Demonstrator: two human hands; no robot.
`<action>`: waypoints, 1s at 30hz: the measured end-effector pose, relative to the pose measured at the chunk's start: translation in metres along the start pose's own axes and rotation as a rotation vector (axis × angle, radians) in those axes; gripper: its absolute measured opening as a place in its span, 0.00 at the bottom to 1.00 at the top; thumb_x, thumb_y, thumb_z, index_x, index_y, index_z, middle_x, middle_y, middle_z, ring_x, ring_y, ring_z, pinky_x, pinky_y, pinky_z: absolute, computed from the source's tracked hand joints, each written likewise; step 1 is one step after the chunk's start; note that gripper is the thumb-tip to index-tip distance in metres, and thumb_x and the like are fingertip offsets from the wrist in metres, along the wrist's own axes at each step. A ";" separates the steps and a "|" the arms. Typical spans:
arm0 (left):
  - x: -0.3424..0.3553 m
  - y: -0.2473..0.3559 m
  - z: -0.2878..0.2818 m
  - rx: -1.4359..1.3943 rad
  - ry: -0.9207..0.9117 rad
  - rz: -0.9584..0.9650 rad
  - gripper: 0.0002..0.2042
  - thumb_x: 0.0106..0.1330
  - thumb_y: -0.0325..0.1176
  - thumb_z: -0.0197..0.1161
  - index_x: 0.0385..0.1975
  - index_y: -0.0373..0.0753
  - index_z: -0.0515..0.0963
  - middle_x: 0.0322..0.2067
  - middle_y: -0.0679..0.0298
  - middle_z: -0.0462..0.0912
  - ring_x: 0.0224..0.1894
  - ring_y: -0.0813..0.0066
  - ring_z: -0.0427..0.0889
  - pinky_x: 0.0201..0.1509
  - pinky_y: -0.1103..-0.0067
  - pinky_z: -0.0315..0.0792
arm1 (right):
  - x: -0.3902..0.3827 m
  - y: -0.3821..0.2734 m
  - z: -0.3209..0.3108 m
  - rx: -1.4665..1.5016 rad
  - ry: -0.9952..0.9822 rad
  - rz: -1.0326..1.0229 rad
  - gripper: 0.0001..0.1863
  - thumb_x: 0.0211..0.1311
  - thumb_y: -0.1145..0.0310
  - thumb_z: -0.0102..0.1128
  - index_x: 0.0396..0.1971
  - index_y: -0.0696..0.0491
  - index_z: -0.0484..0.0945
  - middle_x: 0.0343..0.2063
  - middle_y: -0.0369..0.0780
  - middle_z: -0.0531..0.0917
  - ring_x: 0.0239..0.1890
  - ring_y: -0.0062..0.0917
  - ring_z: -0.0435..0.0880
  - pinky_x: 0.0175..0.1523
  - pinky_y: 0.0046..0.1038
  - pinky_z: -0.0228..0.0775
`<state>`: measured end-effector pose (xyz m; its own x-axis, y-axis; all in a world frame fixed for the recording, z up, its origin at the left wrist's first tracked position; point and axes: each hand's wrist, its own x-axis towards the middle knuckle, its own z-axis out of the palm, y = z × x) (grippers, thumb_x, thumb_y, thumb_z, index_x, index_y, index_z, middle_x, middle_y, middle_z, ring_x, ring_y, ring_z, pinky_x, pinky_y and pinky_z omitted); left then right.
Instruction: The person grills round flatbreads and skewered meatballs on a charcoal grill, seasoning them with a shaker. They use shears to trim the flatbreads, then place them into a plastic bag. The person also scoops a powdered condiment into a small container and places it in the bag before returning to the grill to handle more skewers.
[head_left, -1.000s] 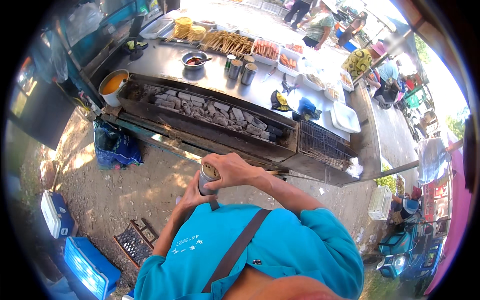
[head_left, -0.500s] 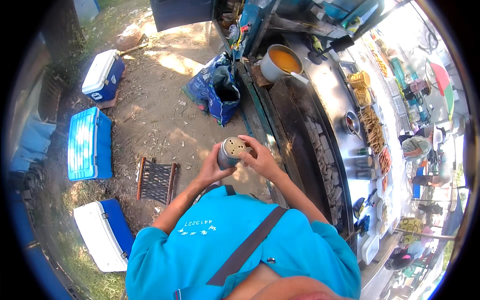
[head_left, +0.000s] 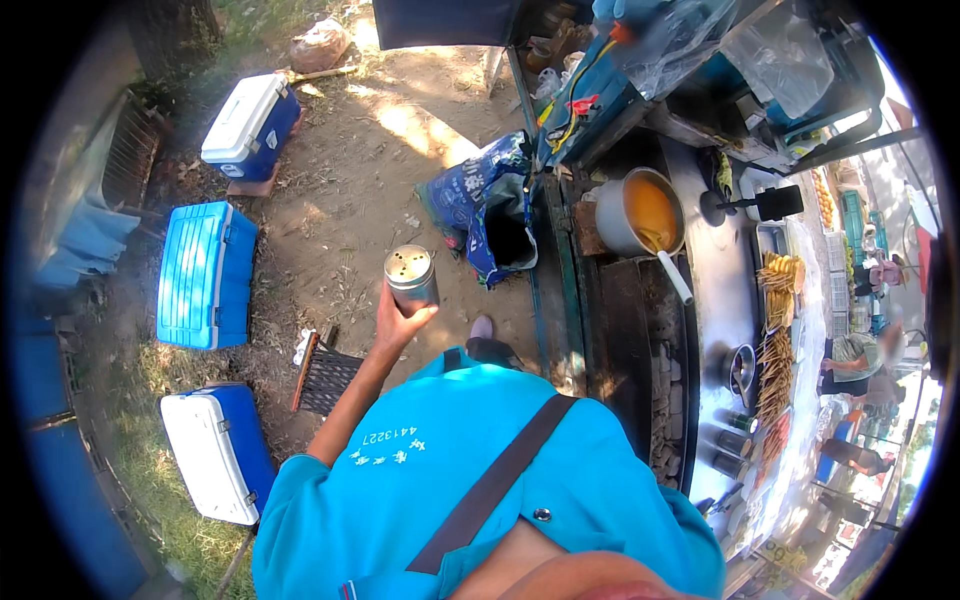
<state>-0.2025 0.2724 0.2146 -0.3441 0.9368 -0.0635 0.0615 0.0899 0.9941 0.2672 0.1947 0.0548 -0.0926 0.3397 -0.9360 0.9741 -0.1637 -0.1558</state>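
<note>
My left hand (head_left: 397,326) is closed around a metal shaker (head_left: 412,285) with several holes in its pale lid. The shaker stands nearly upright over the bare ground, in front of my blue shirt. My right hand is out of sight, and its forearm does not show either. Nearest to the shaker on the far right is a blue printed sack (head_left: 500,235) with its mouth gaping.
At right runs a long charcoal grill (head_left: 665,400) beside a metal counter with skewers (head_left: 775,360). A pot of orange liquid (head_left: 618,222) sits at its far end, its handle jutting right. Cool boxes (head_left: 190,275) line the left; a folding stool (head_left: 330,377) stands nearer. People stand beyond the counter.
My right hand has let go of the shaker and left the view. My left hand, still holding it, has shifted left. The head view has turned, so the surroundings sit farther right.
</note>
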 end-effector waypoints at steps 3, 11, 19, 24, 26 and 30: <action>0.035 -0.003 0.000 0.036 0.043 -0.018 0.41 0.40 0.38 0.73 0.56 0.33 0.58 0.49 0.55 0.71 0.50 0.66 0.72 0.54 0.72 0.66 | 0.019 -0.015 -0.041 0.039 0.009 0.008 0.20 0.58 0.59 0.52 0.48 0.52 0.74 0.38 0.47 0.80 0.38 0.39 0.80 0.44 0.37 0.71; 0.135 0.015 -0.004 0.039 0.041 -0.076 0.40 0.41 0.38 0.73 0.55 0.35 0.59 0.48 0.54 0.71 0.52 0.64 0.72 0.54 0.71 0.66 | 0.072 -0.132 -0.189 -0.116 0.116 -0.168 0.19 0.59 0.60 0.52 0.48 0.54 0.73 0.38 0.47 0.80 0.38 0.38 0.81 0.43 0.36 0.71; 0.314 -0.011 -0.055 0.235 -0.114 -0.020 0.36 0.40 0.34 0.71 0.54 0.38 0.63 0.47 0.54 0.71 0.51 0.59 0.72 0.54 0.70 0.66 | 0.033 -0.496 -0.412 0.281 0.186 -0.780 0.31 0.54 0.56 0.58 0.57 0.53 0.64 0.46 0.48 0.75 0.39 0.31 0.79 0.43 0.31 0.70; 0.428 0.012 -0.112 0.439 -0.312 0.191 0.34 0.39 0.31 0.70 0.52 0.38 0.65 0.47 0.51 0.71 0.50 0.51 0.71 0.50 0.67 0.68 | 0.035 -0.655 -0.443 0.060 0.404 -0.946 0.42 0.46 0.51 0.64 0.60 0.51 0.58 0.55 0.49 0.66 0.54 0.40 0.70 0.51 0.36 0.67; 0.464 0.029 -0.132 0.459 -0.348 0.131 0.33 0.41 0.31 0.69 0.52 0.38 0.65 0.47 0.51 0.71 0.49 0.51 0.71 0.50 0.66 0.68 | 0.036 -0.692 -0.464 0.110 0.391 -0.899 0.39 0.43 0.51 0.65 0.55 0.52 0.62 0.50 0.49 0.70 0.49 0.43 0.73 0.50 0.37 0.67; 0.541 0.058 -0.149 0.505 -0.481 0.195 0.32 0.46 0.32 0.68 0.53 0.38 0.63 0.49 0.50 0.69 0.52 0.51 0.69 0.53 0.66 0.67 | 0.050 -0.723 -0.512 0.274 0.477 -0.854 0.33 0.43 0.53 0.66 0.49 0.53 0.67 0.41 0.48 0.75 0.43 0.41 0.76 0.47 0.36 0.68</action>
<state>-0.5243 0.7342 0.2516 0.1603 0.9864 -0.0367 0.5451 -0.0575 0.8364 -0.3362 0.8040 0.2819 -0.5857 0.7665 -0.2634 0.5341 0.1205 -0.8368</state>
